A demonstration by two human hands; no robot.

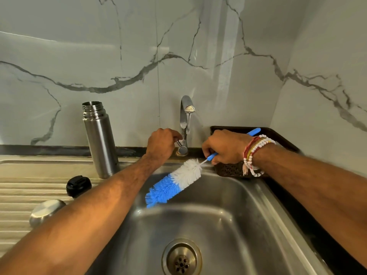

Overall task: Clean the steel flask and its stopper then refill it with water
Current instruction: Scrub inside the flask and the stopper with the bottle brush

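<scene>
Steel flask: brushed, cylindrical, threaded neck.

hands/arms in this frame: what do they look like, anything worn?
Bare left hand and right hand, no gloves. No sleeves in view on either arm. The right wrist wears stacked bracelets: white beads, red and yellow threads, a small tassel. The left wrist has nothing on it.

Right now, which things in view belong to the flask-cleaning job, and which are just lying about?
Job: steel flask, black stopper, steel cap, bottle brush held by right hand, tap gripped by left hand, sink.
Lying about: black basket, bead bracelets.
</scene>
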